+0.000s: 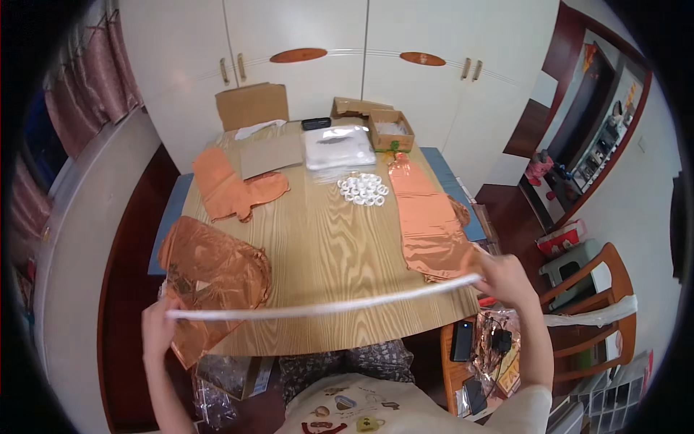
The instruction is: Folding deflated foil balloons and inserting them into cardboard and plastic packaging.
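A long white strip (318, 309) is stretched across the near part of the table, sagging slightly, one end in each hand. My left hand (157, 327) is closed on its left end, beside a pile of shiny copper-coloured foil pieces (217, 264). At the other end, my right hand (506, 278) grips the strip next to a stack of long, flat copper foil pieces (430, 217). More folded foil (224, 188) lies at the far left. Several small white rings (363, 189) are heaped near the table's middle.
On the wooden table (325, 246) are a stack of clear plastic bags (338, 148), a grey sheet (271, 158), a black case (316, 124) and a small cardboard box (391, 132). A power bank (463, 340) sits on a lower surface at right, near a wooden chair (614, 289).
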{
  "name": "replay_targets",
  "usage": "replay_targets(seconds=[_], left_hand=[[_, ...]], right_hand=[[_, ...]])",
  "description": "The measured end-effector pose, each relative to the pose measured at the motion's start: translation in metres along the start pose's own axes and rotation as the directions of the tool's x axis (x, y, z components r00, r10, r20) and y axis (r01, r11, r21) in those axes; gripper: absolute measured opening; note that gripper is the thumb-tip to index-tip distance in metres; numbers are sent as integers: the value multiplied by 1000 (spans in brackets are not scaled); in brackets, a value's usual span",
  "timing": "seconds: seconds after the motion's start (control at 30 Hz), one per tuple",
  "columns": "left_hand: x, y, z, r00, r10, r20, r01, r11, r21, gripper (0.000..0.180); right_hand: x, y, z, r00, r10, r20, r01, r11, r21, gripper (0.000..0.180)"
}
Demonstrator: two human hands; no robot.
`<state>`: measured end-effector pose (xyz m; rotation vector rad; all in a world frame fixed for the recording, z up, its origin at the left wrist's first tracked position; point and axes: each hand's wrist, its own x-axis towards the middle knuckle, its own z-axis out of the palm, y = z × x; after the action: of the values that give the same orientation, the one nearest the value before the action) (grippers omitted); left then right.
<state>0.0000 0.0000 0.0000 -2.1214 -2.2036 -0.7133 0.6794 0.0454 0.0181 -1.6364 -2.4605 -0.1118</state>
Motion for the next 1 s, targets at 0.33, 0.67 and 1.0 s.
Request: replay_targets(seconds=[0.33, 0.67, 1.0], left_hand=[[-186, -87, -66, 798, -349, -492, 360, 930, -77, 34], [-232, -33, -98, 536, -656, -532, 332, 743, -581, 41], [-381, -132, -107, 485, -813, -322, 862, 506, 21, 56]], right_hand=[[-147, 8, 36, 861, 502, -78, -495, 864, 94, 20], [-123, -18, 52, 878, 456, 146, -438, 641, 631, 50], [-100, -46, 86, 912, 246, 328, -408, 614, 675, 57]])
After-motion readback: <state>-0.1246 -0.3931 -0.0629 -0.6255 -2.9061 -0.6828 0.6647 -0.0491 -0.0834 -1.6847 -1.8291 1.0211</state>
